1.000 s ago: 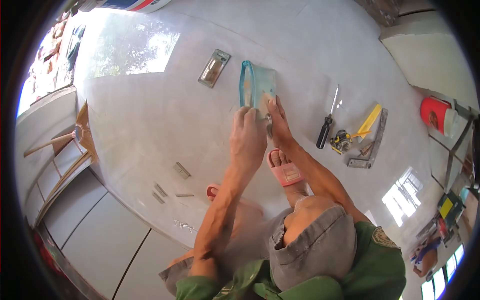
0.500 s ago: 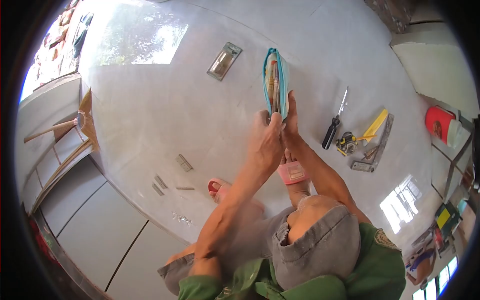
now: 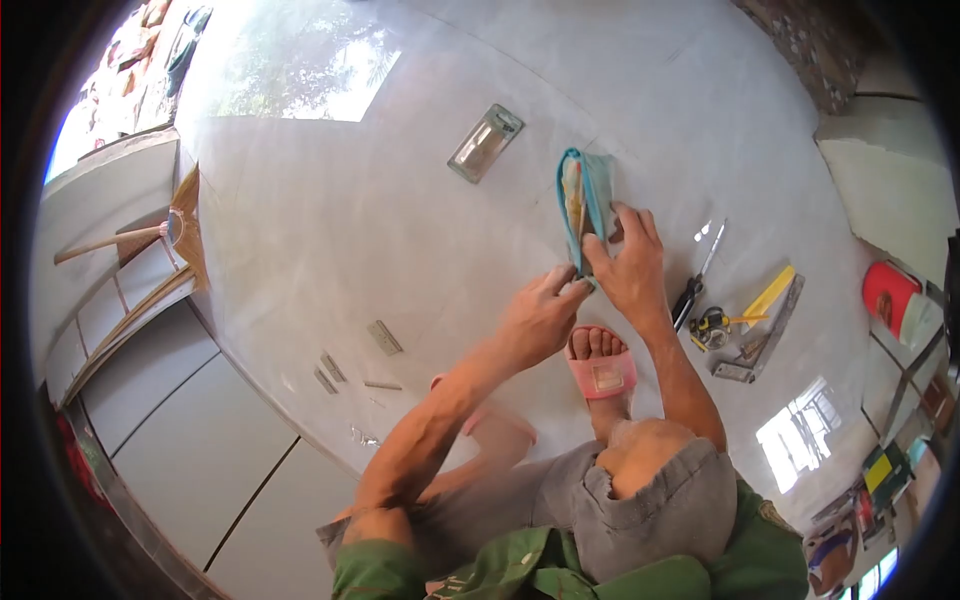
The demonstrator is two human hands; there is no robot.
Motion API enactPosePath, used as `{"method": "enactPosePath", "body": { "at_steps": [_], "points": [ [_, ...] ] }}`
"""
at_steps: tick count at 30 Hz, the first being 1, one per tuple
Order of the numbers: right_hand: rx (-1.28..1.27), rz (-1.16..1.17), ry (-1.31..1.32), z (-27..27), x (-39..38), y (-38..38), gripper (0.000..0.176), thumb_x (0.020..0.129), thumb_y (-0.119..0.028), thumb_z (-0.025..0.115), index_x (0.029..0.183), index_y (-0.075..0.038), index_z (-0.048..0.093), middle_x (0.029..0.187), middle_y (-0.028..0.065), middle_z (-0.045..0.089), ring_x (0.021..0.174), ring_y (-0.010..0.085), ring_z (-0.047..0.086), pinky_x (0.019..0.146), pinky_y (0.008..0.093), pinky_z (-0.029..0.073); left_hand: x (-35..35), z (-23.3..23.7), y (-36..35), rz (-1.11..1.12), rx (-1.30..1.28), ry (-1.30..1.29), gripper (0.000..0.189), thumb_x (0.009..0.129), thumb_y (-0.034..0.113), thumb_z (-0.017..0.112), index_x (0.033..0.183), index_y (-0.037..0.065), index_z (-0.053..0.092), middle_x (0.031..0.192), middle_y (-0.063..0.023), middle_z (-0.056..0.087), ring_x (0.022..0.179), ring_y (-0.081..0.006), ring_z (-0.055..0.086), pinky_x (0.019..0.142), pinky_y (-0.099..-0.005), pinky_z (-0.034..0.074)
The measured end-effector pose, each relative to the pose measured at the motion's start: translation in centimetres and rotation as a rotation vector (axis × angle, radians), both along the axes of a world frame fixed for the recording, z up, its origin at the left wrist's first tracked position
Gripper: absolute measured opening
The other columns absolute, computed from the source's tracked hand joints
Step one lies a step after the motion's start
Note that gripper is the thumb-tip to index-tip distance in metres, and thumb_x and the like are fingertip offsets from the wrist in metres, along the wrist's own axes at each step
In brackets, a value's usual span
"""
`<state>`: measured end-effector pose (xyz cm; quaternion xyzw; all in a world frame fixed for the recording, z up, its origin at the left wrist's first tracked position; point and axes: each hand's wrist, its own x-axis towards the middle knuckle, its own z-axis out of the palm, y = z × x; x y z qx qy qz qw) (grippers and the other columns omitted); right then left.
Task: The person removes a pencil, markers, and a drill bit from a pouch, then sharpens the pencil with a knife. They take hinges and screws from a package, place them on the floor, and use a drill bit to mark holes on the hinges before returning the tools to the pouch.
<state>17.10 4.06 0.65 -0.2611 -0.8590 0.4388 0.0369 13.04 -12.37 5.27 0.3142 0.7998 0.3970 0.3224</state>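
A clear zippered pouch with teal edging (image 3: 598, 180) stands open-topped ahead of me, and several slim sticks, perhaps pencils or brushes, show inside it. My left hand (image 3: 540, 318) pinches the pouch's near end, close to the zipper. On the pouch's right side, my right hand (image 3: 634, 270) grips it between thumb and fingers. A flat blister-style package (image 3: 486, 144) lies on the floor beyond the pouch, to its left. Close to my right hand lies a screwdriver with a black handle (image 3: 688, 299).
Right of me lie a black and yellow tape measure (image 3: 711, 328), a metal square (image 3: 778, 332) and a yellow strip (image 3: 769, 294). Several small metal plates, perhaps hinges (image 3: 384, 337), and screws (image 3: 364, 437) are at left. A broom (image 3: 178, 232) leans by the cabinets (image 3: 190, 430).
The pouch sits closer to me in view. My hands have spread apart: the right now holds the pouch's side higher up, while the left pinches its near end.
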Motion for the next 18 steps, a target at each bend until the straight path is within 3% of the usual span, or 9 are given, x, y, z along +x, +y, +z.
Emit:
{"method": "enactPosePath", "body": {
  "at_steps": [1, 3, 5, 7, 10, 11, 14, 17, 18],
  "points": [
    [-0.024, -0.005, 0.022, -0.4, -0.3, 0.5, 0.045, 0.085, -0.021, 0.071, 0.123, -0.003, 0.056, 0.086, 0.0132, 0.061, 0.076, 0.0293, 0.064, 0.068, 0.0386, 0.053, -1.2, 0.3, -0.4, 0.012, 0.066, -0.120, 0.034, 0.087, 0.002, 0.065, 0.120, 0.004, 0.058, 0.119, -0.0161, 0.060, 0.100, -0.0385, 0.061, 0.083, -0.0439, 0.053],
    [-0.080, -0.019, 0.040, -0.8, 0.5, 0.5, 0.043, 0.084, -0.015, 0.072, 0.122, -0.004, 0.057, 0.081, 0.0111, 0.061, 0.069, 0.0246, 0.064, 0.061, 0.0367, 0.052, -5.1, -2.1, -2.3, 0.304, -0.128, 0.161, 0.044, 0.090, 0.014, 0.069, 0.130, 0.001, 0.056, 0.128, -0.0182, 0.060, 0.112, -0.0381, 0.058, 0.092, -0.0416, 0.050],
    [-0.071, -0.029, 0.050, 0.4, 0.7, 0.2, 0.038, 0.084, -0.008, 0.071, 0.119, -0.001, 0.059, 0.083, 0.0110, 0.062, 0.066, 0.0200, 0.063, 0.058, 0.0327, 0.053, -10.9, -3.2, -2.9, 0.458, -0.424, 0.448, 0.059, 0.088, 0.026, 0.073, 0.135, -0.002, 0.051, 0.133, -0.0202, 0.057, 0.121, -0.0384, 0.053, 0.100, -0.0428, 0.044],
    [-0.057, -0.045, 0.074, 1.2, -0.1, 0.3, 0.036, 0.085, -0.006, 0.070, 0.119, -0.002, 0.059, 0.084, 0.0103, 0.062, 0.064, 0.0185, 0.063, 0.057, 0.0319, 0.053, -13.9, -5.7, -3.0, 0.487, -0.490, 0.621, 0.077, 0.084, 0.035, 0.077, 0.141, -0.005, 0.044, 0.130, -0.0221, 0.056, 0.123, -0.0384, 0.048, 0.104, -0.0465, 0.039],
    [-0.064, -0.076, 0.078, 1.7, 0.4, 0.5, 0.037, 0.086, -0.008, 0.071, 0.119, -0.006, 0.057, 0.084, 0.0087, 0.063, 0.065, 0.0199, 0.065, 0.058, 0.0342, 0.054, -14.8, -7.9, -1.8, 0.400, -0.558, 0.432, 0.076, 0.083, 0.028, 0.074, 0.144, -0.002, 0.041, 0.136, -0.0178, 0.052, 0.126, -0.0348, 0.047, 0.096, -0.0482, 0.044],
    [-0.085, -0.090, 0.094, 1.3, 0.5, 0.6, 0.036, 0.086, -0.008, 0.072, 0.119, -0.007, 0.057, 0.085, 0.0086, 0.064, 0.066, 0.0196, 0.065, 0.059, 0.0339, 0.054, -14.8, -8.9, -1.6, 0.415, -0.542, 0.417, 0.074, 0.080, 0.025, 0.074, 0.142, -0.002, 0.044, 0.135, -0.0195, 0.053, 0.124, -0.0343, 0.050, 0.093, -0.0450, 0.045],
    [-0.129, -0.126, 0.106, 0.4, 1.0, 0.7, 0.034, 0.086, -0.010, 0.073, 0.117, -0.008, 0.058, 0.087, 0.0086, 0.067, 0.068, 0.0187, 0.067, 0.061, 0.0331, 0.056, -15.2, -8.4, -1.9, 0.529, -0.548, -0.024, 0.072, 0.080, 0.028, 0.074, 0.139, -0.001, 0.048, 0.138, -0.0210, 0.052, 0.122, -0.0326, 0.053, 0.092, -0.0417, 0.047],
    [-0.098, -0.120, 0.088, 0.6, 1.4, 1.6, 0.034, 0.087, -0.012, 0.074, 0.117, -0.009, 0.057, 0.087, 0.0092, 0.068, 0.070, 0.0190, 0.068, 0.062, 0.0327, 0.056, -13.4, -6.0, -1.9, 0.575, -0.300, -0.361, 0.059, 0.081, 0.032, 0.076, 0.125, -0.004, 0.061, 0.117, -0.0202, 0.065, 0.092, -0.0304, 0.067, 0.081, -0.0401, 0.053],
    [-0.085, -0.112, 0.082, 0.5, 1.2, 1.4, 0.034, 0.087, -0.012, 0.074, 0.117, -0.009, 0.057, 0.087, 0.0095, 0.069, 0.070, 0.0192, 0.069, 0.062, 0.0326, 0.056, -12.2, -5.5, -1.9, 0.603, -0.213, -0.387, 0.058, 0.082, 0.032, 0.076, 0.126, -0.004, 0.060, 0.121, -0.0215, 0.064, 0.097, -0.0310, 0.066, 0.087, -0.0398, 0.052]
  ]
}}
